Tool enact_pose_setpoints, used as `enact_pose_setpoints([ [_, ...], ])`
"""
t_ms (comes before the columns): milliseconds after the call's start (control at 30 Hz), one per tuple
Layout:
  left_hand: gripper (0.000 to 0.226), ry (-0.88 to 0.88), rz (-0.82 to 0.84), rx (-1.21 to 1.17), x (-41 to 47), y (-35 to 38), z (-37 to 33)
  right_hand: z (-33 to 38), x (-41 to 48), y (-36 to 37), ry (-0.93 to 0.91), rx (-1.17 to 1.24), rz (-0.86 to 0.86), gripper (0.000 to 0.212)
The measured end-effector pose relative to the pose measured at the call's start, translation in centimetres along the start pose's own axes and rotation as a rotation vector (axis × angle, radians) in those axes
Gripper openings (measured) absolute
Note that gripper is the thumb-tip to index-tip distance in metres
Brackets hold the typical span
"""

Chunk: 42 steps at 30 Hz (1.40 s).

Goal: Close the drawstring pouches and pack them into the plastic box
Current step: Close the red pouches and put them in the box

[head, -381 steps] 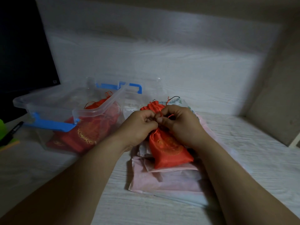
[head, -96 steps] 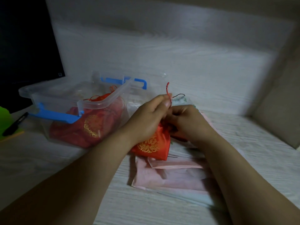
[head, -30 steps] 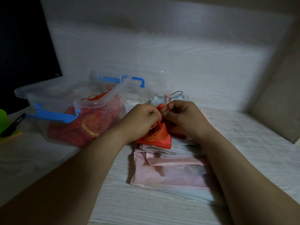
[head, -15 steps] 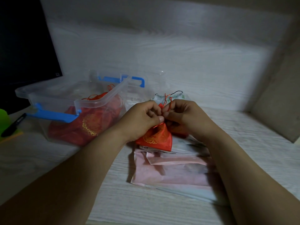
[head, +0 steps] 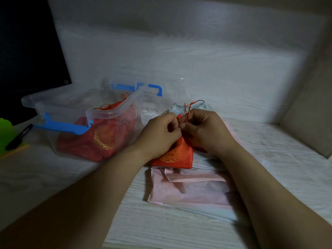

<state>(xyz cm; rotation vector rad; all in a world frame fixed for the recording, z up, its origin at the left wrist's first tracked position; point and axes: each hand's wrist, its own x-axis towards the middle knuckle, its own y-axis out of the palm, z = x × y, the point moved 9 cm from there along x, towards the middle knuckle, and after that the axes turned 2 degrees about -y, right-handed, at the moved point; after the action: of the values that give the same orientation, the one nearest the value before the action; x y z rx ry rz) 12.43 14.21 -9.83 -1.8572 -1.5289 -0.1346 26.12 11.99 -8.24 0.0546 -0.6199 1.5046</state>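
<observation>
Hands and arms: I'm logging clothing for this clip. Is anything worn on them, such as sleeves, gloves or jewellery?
The left hand and right hand are ungloved, with no ring, watch or bracelet visible. The left forearm and right forearm are uncovered to the frame's edge: no sleeve.

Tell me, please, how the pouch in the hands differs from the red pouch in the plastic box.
The held pouch is outside the plastic box; the boxed pouch lies inside. Left hand and right hand pinch the held pouch's top; no hand touches the boxed pouch. Both are red with gold print.
</observation>
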Motion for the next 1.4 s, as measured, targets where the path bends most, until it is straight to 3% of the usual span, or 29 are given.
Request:
enact_pose_setpoints([
  [300,0.002,-0.004,-0.045,0.023,0.2,0.1,0.3,1.8,-0.5,-0.1,-0.106,-0.224,-0.075,0.007],
  [467,0.009,0.035,-0.121,0.053,0.1,-0.8,-0.4,2.2,-0.4,0.1,-0.144,-0.215,-0.087,0.011],
  [733,0.016,-0.063,0.125,-0.138,0.5,-0.2,0.9,1.2,0.0,-0.1,-0.066,-0.119,-0.037,0.028],
  [1067,0.023,-0.122,0.184,-0.254,0.2,-0.1,0.6,1.6,0.0,-1.0,-0.066,-0.119,-0.047,0.033],
  [1400,0.020,-0.119,0.117,-0.179,0.3,-0.6,1.0,0.5,0.5,-3.5,-0.026,-0.240,-0.227,0.013],
])
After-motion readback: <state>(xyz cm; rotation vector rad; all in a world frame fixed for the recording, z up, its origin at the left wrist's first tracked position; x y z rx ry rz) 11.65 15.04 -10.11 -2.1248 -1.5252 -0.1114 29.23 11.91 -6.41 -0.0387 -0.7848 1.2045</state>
